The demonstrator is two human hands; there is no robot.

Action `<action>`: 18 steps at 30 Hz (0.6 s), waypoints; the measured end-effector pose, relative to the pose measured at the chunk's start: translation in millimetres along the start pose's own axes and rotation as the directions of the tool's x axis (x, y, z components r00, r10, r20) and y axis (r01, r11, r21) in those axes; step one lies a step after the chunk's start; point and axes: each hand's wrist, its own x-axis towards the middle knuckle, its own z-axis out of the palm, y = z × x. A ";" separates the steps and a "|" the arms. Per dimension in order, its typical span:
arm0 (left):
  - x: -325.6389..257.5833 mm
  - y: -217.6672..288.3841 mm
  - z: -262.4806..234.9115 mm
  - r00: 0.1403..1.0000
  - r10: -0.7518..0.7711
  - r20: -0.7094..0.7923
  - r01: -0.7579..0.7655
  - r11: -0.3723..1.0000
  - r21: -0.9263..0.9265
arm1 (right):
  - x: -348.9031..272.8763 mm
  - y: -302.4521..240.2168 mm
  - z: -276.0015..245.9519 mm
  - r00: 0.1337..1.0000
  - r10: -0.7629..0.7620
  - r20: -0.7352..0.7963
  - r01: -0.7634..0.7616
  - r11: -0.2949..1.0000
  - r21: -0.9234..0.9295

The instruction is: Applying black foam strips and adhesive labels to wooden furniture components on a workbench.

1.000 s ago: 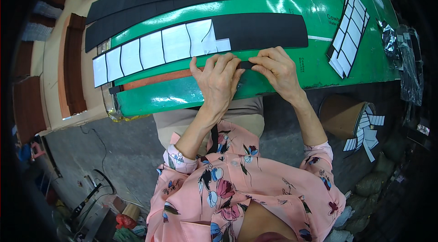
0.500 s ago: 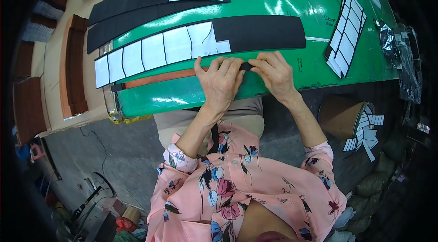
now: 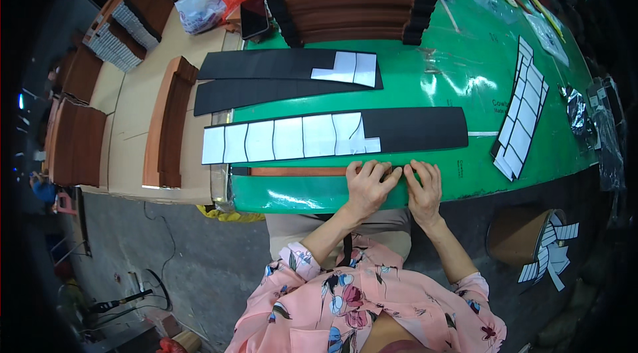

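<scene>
A long brown strip (image 3: 299, 171) with a black left end lies along the near edge of the green-topped table. My left hand (image 3: 367, 188) presses on its right part, fingers bent and closed over it. Just beside it, my right hand (image 3: 424, 190) has its thumb and fingers drawn together at the strip's right end. Most of that end is hidden under my fingertips. Behind the hands lies a curved black sheet (image 3: 419, 128), its left part covered with white backing-paper pieces (image 3: 289, 137).
Two more black sheets (image 3: 266, 64) lie farther back on the left. A stack of brown strips (image 3: 352, 7) stands at the back. More brown stacks (image 3: 169, 123) sit on cardboard at left. At right are a sheet with white pieces (image 3: 522, 110) and a bin (image 3: 515, 236) of white scraps.
The view has shifted, bringing the brown stack at the back into sight. My hands have come closer together, and the black right end that showed between them is now mostly covered.
</scene>
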 end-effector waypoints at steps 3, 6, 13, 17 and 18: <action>0.5 -3.7 -0.4 0.998 -0.013 0.065 0.014 1.000 -0.018 | -1.7 -3.2 -3.3 0.998 0.015 0.057 -0.014 1.000 -0.008; 3.6 -2.9 -1.7 0.997 0.022 0.077 -0.023 1.000 0.005 | -0.3 -4.2 -8.5 0.992 0.038 0.123 -0.038 0.999 0.002; -2.3 -4.4 -9.6 0.987 -0.023 0.158 0.032 0.998 -0.056 | -1.8 -5.5 -5.2 0.975 0.080 0.209 -0.104 0.989 0.107; -9.1 -17.2 -47.4 0.992 -0.032 0.122 0.036 0.999 -0.033 | -8.0 -2.4 -13.7 0.982 0.113 0.151 -0.128 0.987 0.096; -13.1 -26.1 -67.4 0.999 -0.002 0.043 0.002 1.000 0.009 | -6.1 0.2 -12.7 0.982 0.106 0.155 -0.124 0.986 0.112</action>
